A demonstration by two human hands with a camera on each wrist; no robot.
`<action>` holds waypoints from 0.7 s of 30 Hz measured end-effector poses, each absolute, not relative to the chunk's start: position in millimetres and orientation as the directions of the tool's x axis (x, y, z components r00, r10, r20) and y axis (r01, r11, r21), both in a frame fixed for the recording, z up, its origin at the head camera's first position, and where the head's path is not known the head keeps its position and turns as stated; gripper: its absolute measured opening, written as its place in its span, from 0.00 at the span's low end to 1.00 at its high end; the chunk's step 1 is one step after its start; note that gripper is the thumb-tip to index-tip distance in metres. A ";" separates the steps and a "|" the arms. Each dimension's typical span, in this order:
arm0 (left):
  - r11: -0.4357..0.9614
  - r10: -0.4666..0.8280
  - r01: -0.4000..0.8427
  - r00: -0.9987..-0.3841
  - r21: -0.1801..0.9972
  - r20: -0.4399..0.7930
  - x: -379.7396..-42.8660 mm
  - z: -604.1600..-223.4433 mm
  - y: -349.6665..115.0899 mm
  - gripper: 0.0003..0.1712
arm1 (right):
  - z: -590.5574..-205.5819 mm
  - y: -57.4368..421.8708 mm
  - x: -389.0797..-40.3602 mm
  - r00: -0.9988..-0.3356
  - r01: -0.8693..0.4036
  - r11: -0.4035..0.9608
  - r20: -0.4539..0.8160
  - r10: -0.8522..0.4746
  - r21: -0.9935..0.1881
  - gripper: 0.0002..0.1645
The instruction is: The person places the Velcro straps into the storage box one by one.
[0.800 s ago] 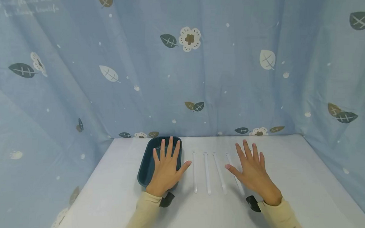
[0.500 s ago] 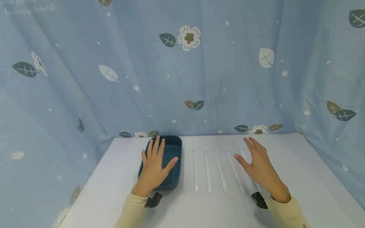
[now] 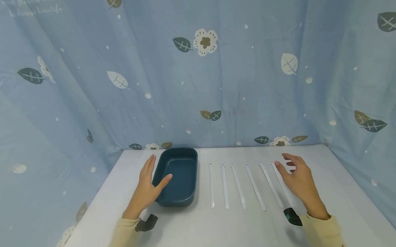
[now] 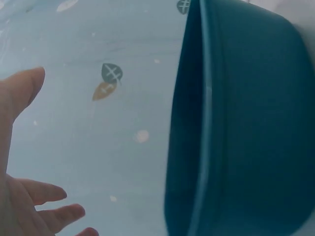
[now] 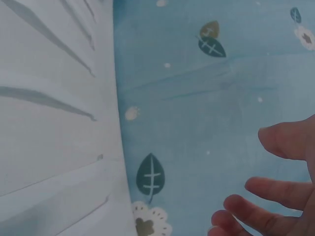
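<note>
My left hand (image 3: 146, 190) hovers beside the near left side of a dark teal rectangular tub (image 3: 179, 178), thumb spread from its straight fingers, holding nothing. The tub's outer wall (image 4: 261, 118) fills the right of the left wrist view. Several long, thin white strips lie in a spaced row right of the tub, each with a small wider head at its far end. One of them is the leftmost strip (image 3: 212, 187). My right hand (image 3: 300, 181) hangs over the rightmost strip (image 3: 282, 184), fingers loosely bent, thumb apart, with nothing between them.
The white table (image 3: 213, 235) reaches back to a blue printed curtain (image 3: 251, 92), which also hangs along both sides. Black wrist devices, the left mount (image 3: 147, 223) and the right mount (image 3: 293, 216), sit at the sleeve ends.
My left hand has moved left from above the tub to its side. The right hand has moved right along the row, its fingers bending from spread, uncovering more strips.
</note>
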State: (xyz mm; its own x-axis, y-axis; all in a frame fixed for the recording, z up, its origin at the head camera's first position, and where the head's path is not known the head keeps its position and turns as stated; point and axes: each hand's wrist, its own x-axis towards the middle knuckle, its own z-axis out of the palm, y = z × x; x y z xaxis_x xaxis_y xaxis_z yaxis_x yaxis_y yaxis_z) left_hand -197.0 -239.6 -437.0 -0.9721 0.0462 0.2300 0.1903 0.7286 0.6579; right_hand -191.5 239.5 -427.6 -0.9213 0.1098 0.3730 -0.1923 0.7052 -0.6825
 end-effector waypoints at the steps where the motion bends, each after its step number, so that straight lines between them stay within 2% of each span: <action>1: 0.723 0.042 0.182 -0.974 0.667 0.221 -196.9 -439.0 -241.3 0.58 | -428.5 241.0 -191.4 -0.922 -0.182 0.707 0.368 0.119 -0.683 0.32; 11: 0.702 0.006 0.116 -0.987 0.703 0.158 -198.9 -464.6 -251.9 0.63 | -434.1 250.8 -191.9 -0.934 -0.110 0.699 0.314 0.171 -0.707 0.32; 21: 0.697 0.008 0.049 -0.998 0.716 0.061 -197.9 -472.4 -259.3 0.66 | -447.7 254.6 -196.6 -0.942 -0.088 0.705 0.289 0.171 -0.704 0.32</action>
State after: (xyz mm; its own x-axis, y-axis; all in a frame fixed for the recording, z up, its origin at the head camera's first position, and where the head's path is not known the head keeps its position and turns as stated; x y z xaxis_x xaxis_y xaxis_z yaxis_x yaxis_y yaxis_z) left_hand -197.9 -259.3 -472.4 -0.9981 0.0080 0.0606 0.0491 0.6966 0.7158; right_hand -196.6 254.6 -447.7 -0.9420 0.1712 0.2886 -0.0875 0.7049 -0.7039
